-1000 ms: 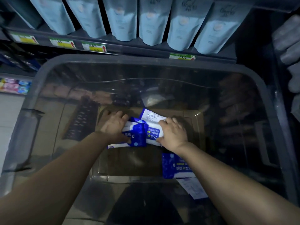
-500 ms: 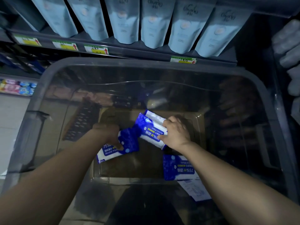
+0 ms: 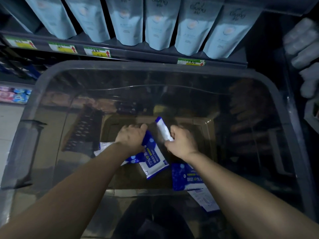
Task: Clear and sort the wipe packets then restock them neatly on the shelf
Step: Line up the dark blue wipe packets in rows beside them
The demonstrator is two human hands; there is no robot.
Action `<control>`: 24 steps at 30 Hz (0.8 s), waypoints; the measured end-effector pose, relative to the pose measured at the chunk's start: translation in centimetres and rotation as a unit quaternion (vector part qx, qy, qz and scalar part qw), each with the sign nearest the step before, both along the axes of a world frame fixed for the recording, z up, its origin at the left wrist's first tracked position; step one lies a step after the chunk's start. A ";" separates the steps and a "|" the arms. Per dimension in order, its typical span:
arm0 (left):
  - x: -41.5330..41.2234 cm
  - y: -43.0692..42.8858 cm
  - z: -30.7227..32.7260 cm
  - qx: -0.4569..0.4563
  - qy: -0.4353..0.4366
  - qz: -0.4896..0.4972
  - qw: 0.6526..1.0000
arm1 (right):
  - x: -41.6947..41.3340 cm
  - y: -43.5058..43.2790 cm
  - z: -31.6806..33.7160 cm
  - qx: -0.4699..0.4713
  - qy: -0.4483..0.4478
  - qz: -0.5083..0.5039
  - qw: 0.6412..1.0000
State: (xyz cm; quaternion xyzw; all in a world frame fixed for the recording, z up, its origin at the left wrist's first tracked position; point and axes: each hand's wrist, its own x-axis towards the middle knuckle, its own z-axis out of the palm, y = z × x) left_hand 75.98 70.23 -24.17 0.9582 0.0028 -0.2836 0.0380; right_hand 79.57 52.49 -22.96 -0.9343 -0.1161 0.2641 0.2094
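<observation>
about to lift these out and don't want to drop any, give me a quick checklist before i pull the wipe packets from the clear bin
1. Left hand grip on the blue-and-white printed wipe packet: ok, fingers curled over its top end.
2. Right hand grip on the white-faced packet: ok, fingers curled round it, packet standing on edge.
3. Both packets facing alike: not ok, one shows print, the other its white back.
4. Clear plastic bin emptied: not ok, another blue packet lies flat under the right forearm.
5. Free shelf space: cannot tell, the grey shelf in view holds light blue pouches.
</observation>
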 end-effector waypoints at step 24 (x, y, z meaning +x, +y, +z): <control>0.4 0.0 -1.4 -0.005 0.073 0.103 0.992 | 1.7 -2.1 -0.8 -0.100 0.073 0.033 0.992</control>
